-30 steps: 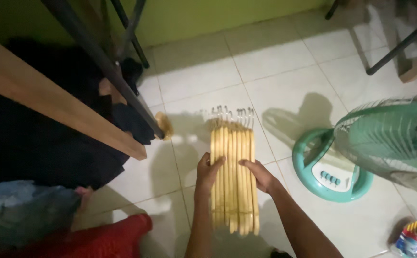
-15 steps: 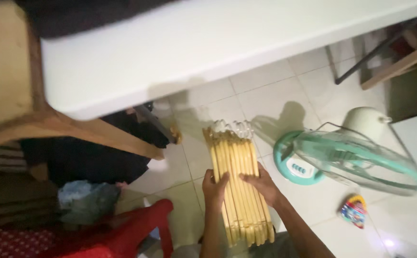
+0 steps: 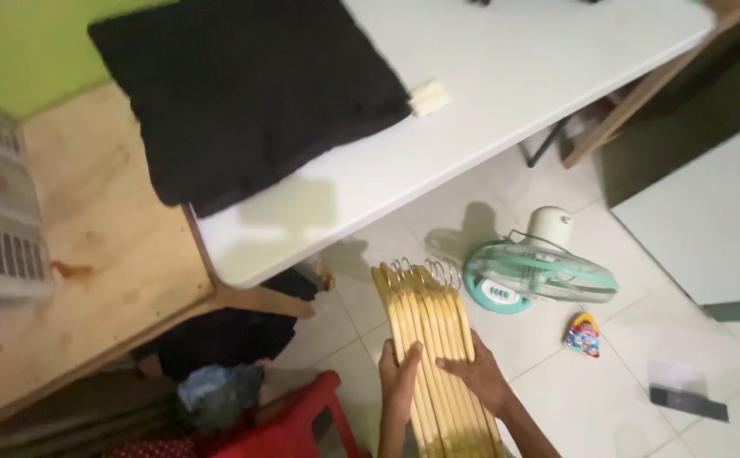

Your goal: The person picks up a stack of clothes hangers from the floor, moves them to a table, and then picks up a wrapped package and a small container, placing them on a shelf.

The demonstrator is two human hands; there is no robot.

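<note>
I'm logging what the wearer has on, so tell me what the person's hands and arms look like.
Both are bare: the left hand and right hand show no gloves, rings, watch or bracelets. The forearms are uncovered too, with no sleeve in view down to the picture's edge.

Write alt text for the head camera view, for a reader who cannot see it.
Two hands, left hand and right hand, grip a stack of wooden hangers above a white tiled floor. Ahead, a white table carries a black cloth; a green fan stands to the right.
</note>
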